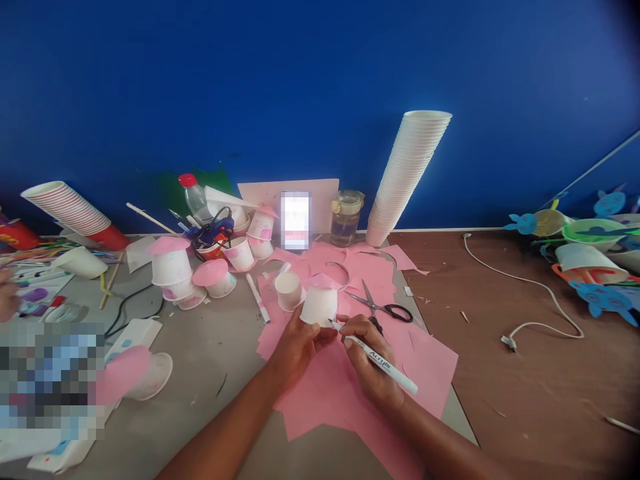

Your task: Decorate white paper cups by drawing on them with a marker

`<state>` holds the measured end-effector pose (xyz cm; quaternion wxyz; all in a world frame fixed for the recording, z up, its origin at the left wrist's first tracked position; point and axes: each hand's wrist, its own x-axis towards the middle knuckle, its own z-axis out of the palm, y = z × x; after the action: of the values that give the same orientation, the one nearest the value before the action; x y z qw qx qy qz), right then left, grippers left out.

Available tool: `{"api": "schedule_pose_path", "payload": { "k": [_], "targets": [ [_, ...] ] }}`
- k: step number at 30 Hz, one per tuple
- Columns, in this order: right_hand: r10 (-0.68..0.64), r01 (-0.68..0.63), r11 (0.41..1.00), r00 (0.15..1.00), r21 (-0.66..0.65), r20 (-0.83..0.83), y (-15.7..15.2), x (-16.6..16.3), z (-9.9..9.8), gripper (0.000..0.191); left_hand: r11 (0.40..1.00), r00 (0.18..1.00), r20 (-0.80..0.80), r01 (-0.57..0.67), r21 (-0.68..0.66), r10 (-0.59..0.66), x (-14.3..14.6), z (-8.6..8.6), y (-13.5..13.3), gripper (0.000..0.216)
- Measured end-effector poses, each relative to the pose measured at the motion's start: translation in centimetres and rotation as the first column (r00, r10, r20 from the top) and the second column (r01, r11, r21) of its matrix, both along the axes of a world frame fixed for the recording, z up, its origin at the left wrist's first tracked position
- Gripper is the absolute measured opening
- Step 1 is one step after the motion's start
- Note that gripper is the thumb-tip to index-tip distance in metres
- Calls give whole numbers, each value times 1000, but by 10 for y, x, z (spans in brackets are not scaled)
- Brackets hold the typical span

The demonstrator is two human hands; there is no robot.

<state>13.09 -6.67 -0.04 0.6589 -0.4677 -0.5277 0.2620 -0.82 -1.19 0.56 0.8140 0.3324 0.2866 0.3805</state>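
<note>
My left hand is closed around a white paper cup, which stands upside down with a pink paper piece on top. In my right hand is a white acrylic marker, its tip at the cup's lower right edge. Pink paper sheets lie beneath both hands. Black-handled scissors rest on the paper, just beyond my right hand. Behind the held cup is another small white cup, and a second marker lies to its left.
A tall leaning stack of white cups, a glass jar and a phone stand along the blue wall. Decorated cups cluster left, near a power strip. A white cable and coloured paper crafts lie right.
</note>
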Motion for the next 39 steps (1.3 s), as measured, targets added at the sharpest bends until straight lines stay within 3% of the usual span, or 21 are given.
{"api": "schedule_pose_path", "payload": {
  "k": [9, 16, 28, 39],
  "targets": [
    [-14, 20, 998, 996, -60, 88, 1, 2, 0, 16, 1000, 1000, -9, -7, -5, 7, 0, -2, -1, 47],
    [-28, 22, 990, 999, -142, -40, 0, 6, -11, 12, 1000, 1000, -20, 11, 2, -11, -1, 1, -1, 47],
    [-10, 11, 992, 1000, -122, 4, 3, 5, -9, 8, 1000, 1000, -19, -9, 7, 9, -1, -2, 0, 50],
    [39, -63, 991, 978, -116, -205, 0, 4, -14, 13, 1000, 1000, 3, -5, -3, 5, 0, 2, -1, 45]
  ]
}}
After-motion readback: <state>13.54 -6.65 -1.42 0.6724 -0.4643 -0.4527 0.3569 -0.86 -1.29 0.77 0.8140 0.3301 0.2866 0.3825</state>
